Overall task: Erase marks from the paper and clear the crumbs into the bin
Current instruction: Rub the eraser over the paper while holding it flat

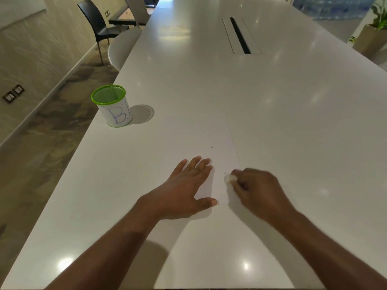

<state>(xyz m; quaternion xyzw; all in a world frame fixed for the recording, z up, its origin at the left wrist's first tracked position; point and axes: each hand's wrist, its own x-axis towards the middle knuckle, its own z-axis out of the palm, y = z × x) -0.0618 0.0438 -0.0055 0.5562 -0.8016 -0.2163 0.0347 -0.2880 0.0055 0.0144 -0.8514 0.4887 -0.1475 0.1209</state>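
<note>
A white sheet of paper [211, 132] lies flat on the white table [293, 122], hard to tell from it. My left hand [186, 191] rests palm down on the sheet's near part, fingers spread. My right hand [257, 189] pinches a small white eraser [228, 178] against the paper near its right edge; the hand is blurred. A tiny dark mark or crumb [212, 146] shows higher on the sheet, another small speck [225, 173] sits just beside the eraser. The bin [113, 105], a green-rimmed mesh cup wrapped in white paper with blue letters, stands upright at the far left.
The table's left edge runs diagonally past the bin, with floor below. A white chair [123, 49] and a black chair [98, 24] stand at that side. A cable slot [240, 36] is set into the table farther back. A plant box [370, 38] stands at the far right.
</note>
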